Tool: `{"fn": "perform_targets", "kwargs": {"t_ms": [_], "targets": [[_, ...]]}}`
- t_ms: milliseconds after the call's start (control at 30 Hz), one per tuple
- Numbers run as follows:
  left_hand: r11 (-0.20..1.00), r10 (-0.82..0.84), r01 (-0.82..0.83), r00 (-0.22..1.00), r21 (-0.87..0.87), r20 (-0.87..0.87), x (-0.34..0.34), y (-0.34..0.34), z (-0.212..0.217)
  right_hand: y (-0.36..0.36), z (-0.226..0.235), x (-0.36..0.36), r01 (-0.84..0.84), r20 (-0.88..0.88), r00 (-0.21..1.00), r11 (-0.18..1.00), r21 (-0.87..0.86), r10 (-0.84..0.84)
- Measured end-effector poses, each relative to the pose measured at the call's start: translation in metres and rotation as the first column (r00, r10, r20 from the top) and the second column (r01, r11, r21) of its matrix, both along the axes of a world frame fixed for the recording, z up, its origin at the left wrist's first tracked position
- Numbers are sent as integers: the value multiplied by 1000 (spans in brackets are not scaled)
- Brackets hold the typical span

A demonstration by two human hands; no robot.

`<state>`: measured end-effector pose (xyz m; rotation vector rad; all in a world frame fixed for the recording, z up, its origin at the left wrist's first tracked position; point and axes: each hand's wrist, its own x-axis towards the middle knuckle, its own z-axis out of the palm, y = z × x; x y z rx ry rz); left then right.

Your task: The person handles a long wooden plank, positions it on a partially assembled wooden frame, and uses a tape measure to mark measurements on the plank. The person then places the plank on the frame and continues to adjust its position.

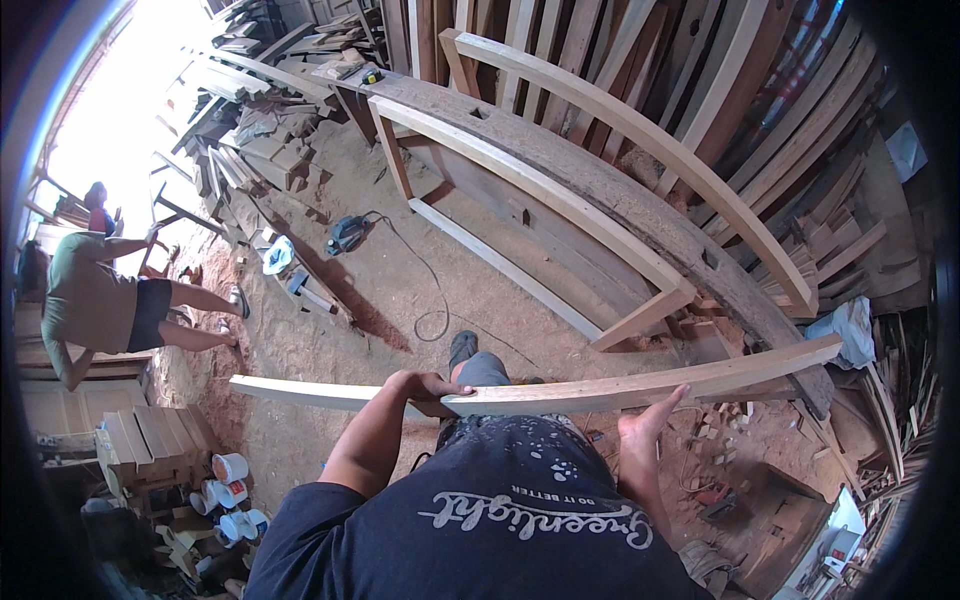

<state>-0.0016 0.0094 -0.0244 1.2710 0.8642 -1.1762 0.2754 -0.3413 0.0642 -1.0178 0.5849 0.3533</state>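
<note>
A long pale wooden plank [600,388] runs level across my front, from far left to the right rim. My left hand [428,388] wraps over its top edge near the middle. My right hand [648,428] supports it from beneath, fingers up against its underside. Beyond the plank stands a large pale wooden frame [560,200] resting against a dark, weathered beam [640,205]. My foot in a grey shoe [462,348] shows on the dirt floor below the plank.
A blue power tool [346,236] with a black cord lies on the red dirt floor. Stacked planks lean along the back wall [700,60]. A person [100,300] bends over at the far left. Small white tubs [230,490] and wood blocks sit at lower left.
</note>
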Motion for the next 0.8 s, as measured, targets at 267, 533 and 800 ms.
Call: {"fn": "perform_targets", "kwargs": {"t_ms": [267, 533, 800], "targets": [[995, 10, -13, 999, -103, -32, -11, -15, -11, -11, 10, -8, -1, -2, 1000, 1000, -8, 1], [988, -101, 101, 995, 119, -5, 4, -8, 16, 1, 18, -5, 14, -23, 1000, 1000, -17, -15], [998, -53, 53, 998, 36, -18, 1, -9, 15, -6, 2, -1, 16, -12, 1000, 1000, 13, -15]]}}
